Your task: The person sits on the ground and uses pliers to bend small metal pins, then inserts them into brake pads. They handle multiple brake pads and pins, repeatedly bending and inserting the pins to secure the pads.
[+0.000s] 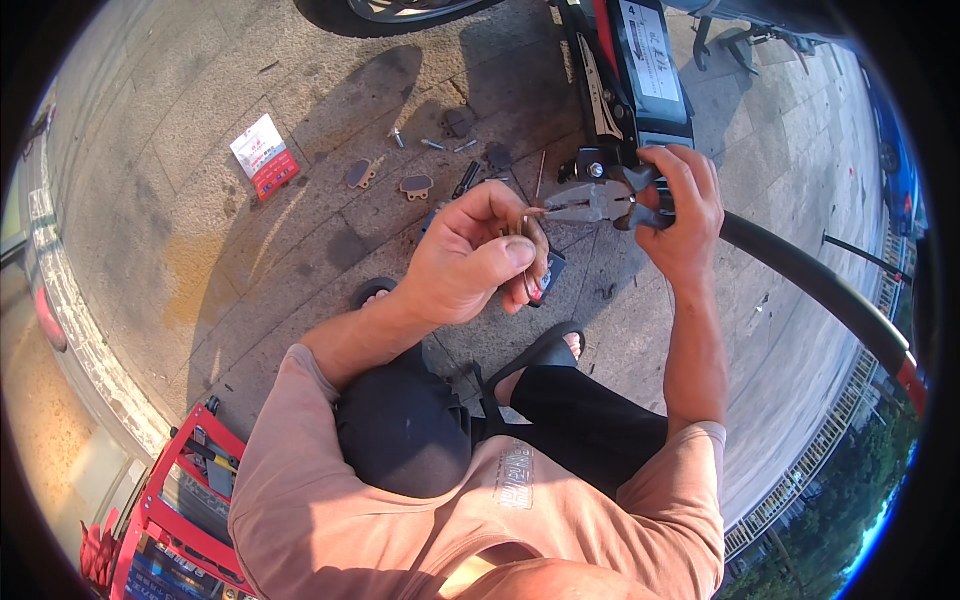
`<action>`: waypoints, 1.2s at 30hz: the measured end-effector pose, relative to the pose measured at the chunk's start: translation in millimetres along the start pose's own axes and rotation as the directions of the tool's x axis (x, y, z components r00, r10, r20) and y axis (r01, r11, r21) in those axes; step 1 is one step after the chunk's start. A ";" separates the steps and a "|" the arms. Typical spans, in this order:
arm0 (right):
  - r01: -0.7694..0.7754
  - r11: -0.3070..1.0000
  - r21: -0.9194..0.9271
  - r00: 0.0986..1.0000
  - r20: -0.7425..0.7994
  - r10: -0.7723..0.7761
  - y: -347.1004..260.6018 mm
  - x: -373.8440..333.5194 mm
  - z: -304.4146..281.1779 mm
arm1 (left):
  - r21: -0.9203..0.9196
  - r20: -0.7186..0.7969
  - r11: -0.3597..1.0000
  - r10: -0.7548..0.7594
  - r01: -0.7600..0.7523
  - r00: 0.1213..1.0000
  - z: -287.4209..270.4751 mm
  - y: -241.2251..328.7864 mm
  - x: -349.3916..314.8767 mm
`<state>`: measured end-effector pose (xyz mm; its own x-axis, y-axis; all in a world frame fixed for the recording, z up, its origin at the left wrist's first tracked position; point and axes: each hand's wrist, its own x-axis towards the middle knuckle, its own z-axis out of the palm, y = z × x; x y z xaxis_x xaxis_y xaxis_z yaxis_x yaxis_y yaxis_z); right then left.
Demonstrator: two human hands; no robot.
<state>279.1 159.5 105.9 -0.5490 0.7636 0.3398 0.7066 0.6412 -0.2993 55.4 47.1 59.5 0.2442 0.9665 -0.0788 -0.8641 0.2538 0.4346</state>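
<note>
My left hand (478,255) is closed, thumb against the fingers, around a thin, bent, brownish metal piece (522,228). Only parts of that piece show between the fingers, so its full shape is hidden. Dark-handled pliers (590,203) are in my right hand (685,205), its fingers wrapped round the grips. The plier jaws point left, and their tips meet the metal piece beside my left fingertips. On the ground beyond lie several brake pads, among them one grey pad (416,186) and another pad (361,174). A bolt (397,138) and metal pins (465,146) lie near them.
A white and red packet (265,157) lies on the paving to the left. Part of a wheel (400,14) shows at the top. Just past the pliers stands a black vehicle part (600,90). A red metal rack (150,510) is at the lower left.
</note>
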 end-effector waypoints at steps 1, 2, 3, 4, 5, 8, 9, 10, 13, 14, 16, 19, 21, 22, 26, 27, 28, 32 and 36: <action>-0.003 1.000 0.006 1.000 0.006 0.003 -0.8 1.0 -1.0 | 0.007 0.004 1.000 0.003 -0.003 1.000 0.1 0.1 -0.5; -0.004 1.000 0.008 1.000 0.009 0.004 -1.4 2.0 -1.8 | 0.021 0.006 1.000 0.006 -0.006 1.000 0.0 0.3 -0.8; 0.002 1.000 0.013 1.000 -0.001 -0.002 -1.4 3.1 -2.6 | 0.016 0.015 1.000 0.008 -0.008 1.000 0.0 0.6 -0.8; 0.011 1.000 0.014 1.000 -0.014 -0.011 -0.7 3.8 -3.3 | 0.018 0.022 1.000 0.010 -0.010 1.000 0.0 0.9 -0.8; 0.020 1.000 0.010 1.000 -0.011 -0.020 0.1 3.6 -3.3 | 0.020 0.028 1.000 0.012 -0.012 1.000 0.2 1.1 -0.6; -0.009 1.000 0.006 1.000 0.003 0.009 3.4 0.1 -2.3 | 0.021 0.030 1.000 0.002 -0.002 1.000 1.1 1.3 -1.1; 0.021 1.000 0.023 0.999 -0.027 -0.020 4.0 -0.8 -1.4 | 0.021 0.024 1.000 -0.008 0.007 1.000 1.0 1.1 -1.6; 0.024 0.999 0.027 0.999 -0.028 -0.023 4.3 -1.4 -0.3 | 0.023 0.022 1.000 -0.013 0.012 1.000 0.5 0.6 -2.3; -0.039 0.989 0.144 0.996 -0.077 0.051 6.6 5.2 -3.9 | 0.041 0.020 0.999 -0.023 0.022 1.000 -3.5 -1.1 -7.9; -0.050 0.979 0.200 0.996 -0.066 0.064 9.8 10.1 -8.4 | 0.058 0.015 0.998 -0.030 0.029 0.999 -5.4 -1.3 -10.4; -0.639 0.647 0.416 0.606 -0.246 0.757 31.6 25.0 -40.8 | 0.054 -0.025 0.998 -0.039 0.040 0.999 -9.5 -1.1 -12.9; -0.465 0.855 0.230 0.814 -0.270 0.515 42.3 7.5 -63.4 | 0.078 -0.020 0.994 0.074 -0.072 0.997 -12.5 2.0 -9.3; -0.283 0.926 0.251 0.955 -0.019 0.297 38.2 -17.9 -56.1 | 0.120 -0.032 0.984 0.133 -0.128 0.991 -10.8 0.2 1.9; -0.369 0.861 0.351 0.929 0.137 0.343 36.2 -28.0 -47.6 | 0.088 0.006 0.986 0.144 -0.144 0.990 -11.1 0.6 6.0; -0.630 0.481 0.610 0.775 0.538 0.332 18.7 -48.3 -17.8 | 0.011 0.023 0.990 0.140 -0.141 0.990 -15.8 2.9 12.3; -0.638 0.518 0.570 0.755 0.596 0.273 17.3 -44.8 -17.4 | 0.011 -0.017 0.992 0.126 -0.125 0.992 -17.8 2.8 11.8; -0.640 0.557 0.529 0.728 0.651 0.217 15.0 -41.4 -18.0 | 0.000 -0.044 0.993 0.120 -0.120 0.992 -19.6 1.8 11.1; -0.647 0.520 0.557 0.710 0.689 0.146 6.9 -26.6 -16.6 | 0.012 -0.095 0.993 0.120 -0.120 0.988 -25.8 -3.3 11.1; -0.711 0.376 0.594 0.689 0.696 0.203 -0.6 -22.8 -11.3 | 0.085 -0.117 0.994 0.080 -0.070 0.990 -27.0 -10.0 14.6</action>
<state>296.3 140.9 108.4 -0.5452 0.7089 -0.4475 0.3911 -0.2570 -0.8837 55.8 59.6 29.8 0.1213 0.9815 -0.1482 -0.8384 0.1812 0.5141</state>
